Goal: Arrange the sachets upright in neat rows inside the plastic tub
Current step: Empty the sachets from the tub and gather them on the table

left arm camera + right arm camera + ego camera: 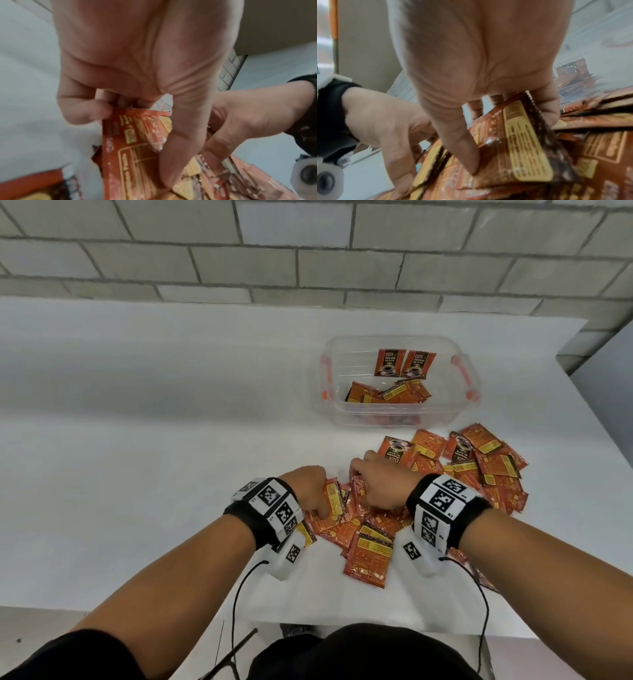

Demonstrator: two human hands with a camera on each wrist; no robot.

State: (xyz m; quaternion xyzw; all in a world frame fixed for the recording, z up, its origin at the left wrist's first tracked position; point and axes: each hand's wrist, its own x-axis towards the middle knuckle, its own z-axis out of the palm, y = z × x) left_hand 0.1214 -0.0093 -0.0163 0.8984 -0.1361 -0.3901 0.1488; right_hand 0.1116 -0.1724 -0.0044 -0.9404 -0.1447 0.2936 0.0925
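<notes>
Starting at the left, our left hand (310,491) pinches a small stack of flat orange foil sachets (337,499) on edge, thumb on the printed face and fingers curled behind, as the left wrist view shows (137,148). Just beside it, our right hand (380,484) grips the same bundle from the other side, thumb pressed on a yellow label panel (527,146) and fingertips hooked over the top edge.

We judge these packets light, thin and pliable, with slick foil faces likely to slide over one another; the crimped, serrated end seals look the stiffest part. Squeezing the bundle flat-face to flat-face near the middle, as we do now, should keep them from fanning out.

Under and to the right of our hands, a loose heap of the same sachets (479,470) lies on the white table (137,405). Farther back and right stands the clear plastic tub with orange handle clips (459,371); two sachets (404,363) lean upright against its far wall, others lie flat on its floor.

Their fronts read something like "D2X" and "BLACK" above a coffee cup picture; the fine print on the yellow panels is too blurred to read.
</notes>
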